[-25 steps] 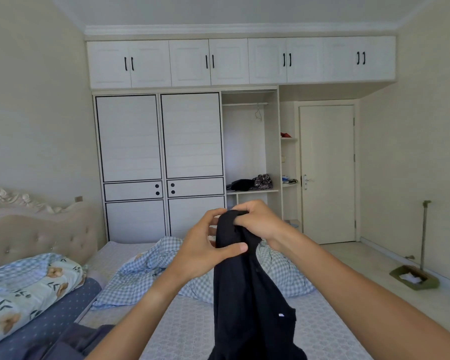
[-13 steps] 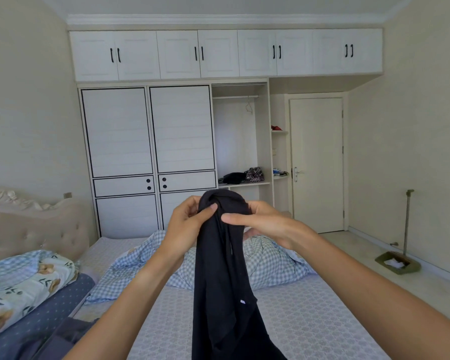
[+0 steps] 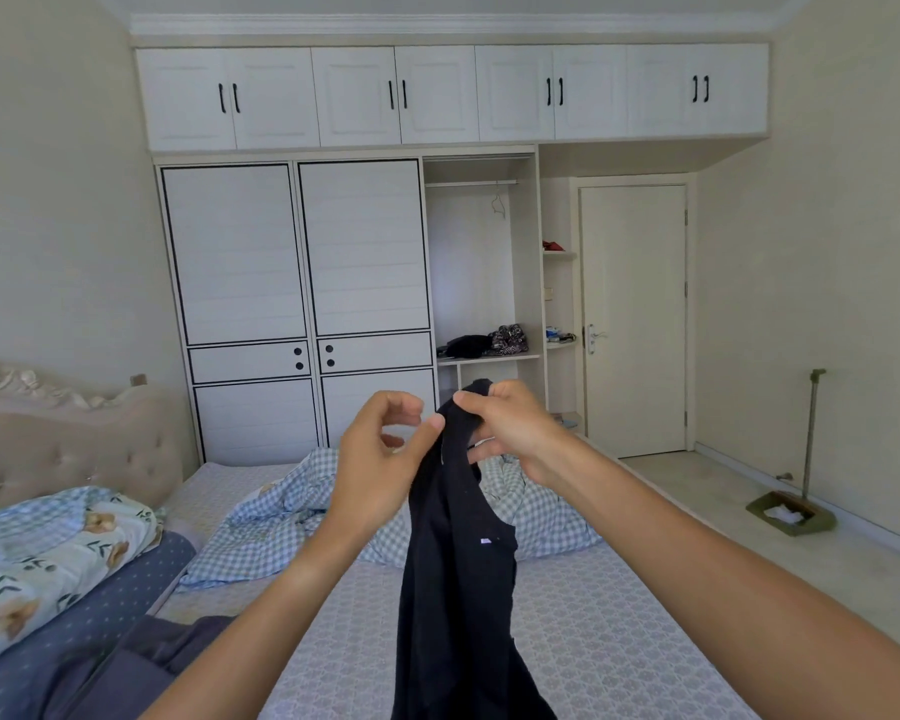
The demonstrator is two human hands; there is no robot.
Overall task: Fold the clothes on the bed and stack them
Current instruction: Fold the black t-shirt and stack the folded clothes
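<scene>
A black garment point(image 3: 458, 589) hangs lengthwise in front of me over the bed point(image 3: 609, 636). My right hand point(image 3: 510, 428) pinches its top end at chest height. My left hand point(image 3: 380, 459) is just to the left of it, with the fingers curled and apart from the thumb; only the thumb tip touches the cloth's edge. The garment's lower end runs out of view at the bottom. Behind it, a crumpled blue-checked cloth point(image 3: 281, 527) lies across the mattress. A dark grey garment point(image 3: 152, 662) lies at the bed's near left.
A floral quilt point(image 3: 48, 553) and a beige headboard point(image 3: 74, 449) are at the left. A white wardrobe point(image 3: 302, 304) with an open shelf bay stands beyond the bed. A shut door point(image 3: 635, 324) and a dustpan point(image 3: 791, 517) on the floor are at the right.
My left hand has let go of the garment's top and opened beside it. My right hand has kept its hold and shifted a little to the right.
</scene>
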